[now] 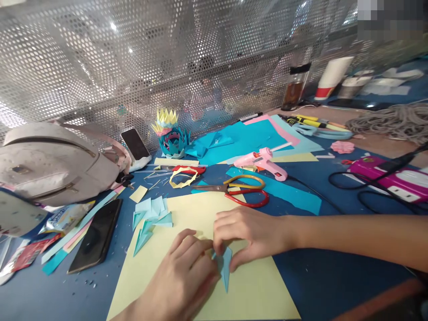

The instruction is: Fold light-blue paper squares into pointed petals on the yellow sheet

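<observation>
The right hand (239, 229) narrowly pinches the folded blue paper (226, 269) over the yellow sheet (264, 290), likely keeping creases tight; at nine o'clock the left hand (187, 265) touches it, its grip too hidden to tell.

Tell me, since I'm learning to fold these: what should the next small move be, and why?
Probably press the blue piece flat on the yellow sheet to sharpen its folds: it sits between the left hand and the right hand, tapering to a point, and folded pieces lie nearby, so crisp creases may help it match.
</observation>
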Motion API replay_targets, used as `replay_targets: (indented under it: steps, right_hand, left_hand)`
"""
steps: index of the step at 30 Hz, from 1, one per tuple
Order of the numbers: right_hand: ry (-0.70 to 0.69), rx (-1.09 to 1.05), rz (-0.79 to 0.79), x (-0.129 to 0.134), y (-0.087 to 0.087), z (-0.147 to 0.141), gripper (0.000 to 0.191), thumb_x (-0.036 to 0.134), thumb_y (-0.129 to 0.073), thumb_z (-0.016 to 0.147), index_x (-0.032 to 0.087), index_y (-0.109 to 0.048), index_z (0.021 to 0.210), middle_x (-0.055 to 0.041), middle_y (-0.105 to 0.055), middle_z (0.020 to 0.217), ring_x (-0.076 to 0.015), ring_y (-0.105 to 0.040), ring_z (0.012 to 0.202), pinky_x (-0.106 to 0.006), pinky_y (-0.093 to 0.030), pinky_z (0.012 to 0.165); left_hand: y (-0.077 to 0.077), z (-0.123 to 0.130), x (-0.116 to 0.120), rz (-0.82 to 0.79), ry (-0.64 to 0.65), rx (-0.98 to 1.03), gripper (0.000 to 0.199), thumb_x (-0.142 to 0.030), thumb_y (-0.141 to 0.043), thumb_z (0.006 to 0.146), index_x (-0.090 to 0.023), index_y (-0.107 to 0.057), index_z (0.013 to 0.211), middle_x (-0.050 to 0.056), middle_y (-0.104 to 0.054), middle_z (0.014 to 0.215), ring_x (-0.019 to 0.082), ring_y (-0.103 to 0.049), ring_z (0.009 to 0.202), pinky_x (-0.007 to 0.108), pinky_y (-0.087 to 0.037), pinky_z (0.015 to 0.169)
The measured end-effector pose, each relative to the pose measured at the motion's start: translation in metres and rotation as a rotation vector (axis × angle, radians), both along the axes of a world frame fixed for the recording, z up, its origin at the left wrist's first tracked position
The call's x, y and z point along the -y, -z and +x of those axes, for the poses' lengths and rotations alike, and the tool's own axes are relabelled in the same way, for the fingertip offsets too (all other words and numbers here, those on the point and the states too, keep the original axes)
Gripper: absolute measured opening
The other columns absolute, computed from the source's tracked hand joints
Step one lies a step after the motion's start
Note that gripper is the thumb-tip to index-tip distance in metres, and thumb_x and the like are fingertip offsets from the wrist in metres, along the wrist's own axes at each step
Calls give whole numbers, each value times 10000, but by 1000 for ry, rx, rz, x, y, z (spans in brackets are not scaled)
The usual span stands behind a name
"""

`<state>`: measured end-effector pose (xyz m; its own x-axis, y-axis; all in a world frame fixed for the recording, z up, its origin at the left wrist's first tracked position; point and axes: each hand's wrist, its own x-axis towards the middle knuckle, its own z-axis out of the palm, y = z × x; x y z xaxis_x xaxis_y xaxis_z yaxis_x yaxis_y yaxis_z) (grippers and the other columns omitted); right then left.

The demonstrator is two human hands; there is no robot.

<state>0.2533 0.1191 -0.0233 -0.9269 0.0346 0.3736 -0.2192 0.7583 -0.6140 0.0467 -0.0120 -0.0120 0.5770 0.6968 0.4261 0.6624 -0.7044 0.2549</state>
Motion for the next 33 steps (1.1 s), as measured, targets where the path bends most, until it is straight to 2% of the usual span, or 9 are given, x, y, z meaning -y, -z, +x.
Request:
replay_targets:
  steps: [3, 6, 11, 16, 19, 24, 27, 30, 33]
  right_hand:
    - [19, 33, -19, -1, -2, 2, 364, 528, -676, 927, 168, -661, 981, -39, -703, 947, -163, -587, 887, -266, -432, 794]
    - [55, 88, -69, -1, -8, 3, 349, 510, -703, 910, 168, -663, 972, -32, -693, 952, -155, -594, 870, -250, -440, 768]
    - [64, 208, -173, -2, -12, 5, 333, 481, -761, 865, 177, -675, 969, -17, -684, 907, -141, -571, 811, -218, -435, 695]
    - [-24, 158, -163, -2, -9, 3, 339, 503, -699, 915, 165, -715, 926, -45, -717, 901, -166, -595, 866, -248, -436, 757]
    - [-85, 139, -143, -2, -9, 3, 340, 496, -680, 934, 163, -740, 970, -54, -723, 904, -171, -608, 897, -252, -437, 789]
    - [-94, 118, -75, -2, -12, 5, 327, 484, -650, 955, 180, -768, 939, -40, -641, 827, -153, -592, 838, -230, -427, 710]
    - [-95, 38, 31, -3, -15, 6, 278, 379, -603, 1005, 175, -744, 878, -40, -622, 826, -144, -581, 827, -231, -420, 709]
    - [-78, -76, 237, -6, -19, 7, 283, 272, -514, 1049, 172, -713, 875, -48, -652, 854, -147, -559, 806, -263, -393, 699]
    - [-57, -151, 394, -9, -19, 8, 308, 270, -480, 1063, 181, -702, 869, -33, -663, 830, -144, -537, 755, -290, -350, 650]
  left_hand:
    - [-2, 2, -3, -235, -97, 131, 43, -185, -591, 945, -207, -600, 909, 45, -694, 1008, 171, -630, 901, 296, -538, 819]
    - [0, 3, -6, -421, -242, 194, 234, -128, -746, 799, -231, -610, 959, -13, -694, 939, 172, -647, 873, 254, -527, 751]
    - [-4, 8, -7, -502, -328, 197, 314, -16, -788, 697, -218, -619, 868, -69, -684, 820, 136, -631, 767, 203, -466, 666]
    - [-5, 9, -9, -542, -262, 231, 238, -31, -799, 745, -208, -648, 795, -65, -711, 804, 121, -643, 774, 202, -450, 708]
    - [-3, 7, -9, -519, -187, 273, 219, -22, -767, 792, -218, -671, 786, -62, -717, 821, 114, -650, 811, 210, -444, 769]
    - [2, 1, -5, -438, -100, 314, 178, -77, -679, 886, -247, -712, 846, -17, -678, 870, 140, -600, 856, 244, -430, 798]
    - [4, -5, -4, -248, -24, 282, 203, -123, -526, 993, -216, -678, 897, 17, -662, 915, 154, -540, 861, 283, -406, 828]
    - [3, -10, -3, 6, 41, 148, 310, -118, -368, 1054, -169, -634, 903, 35, -658, 899, 146, -491, 788, 319, -390, 849]
    - [0, -14, -3, 123, 62, 15, 398, -114, -290, 1074, -146, -622, 857, 41, -664, 868, 135, -501, 747, 335, -400, 883]
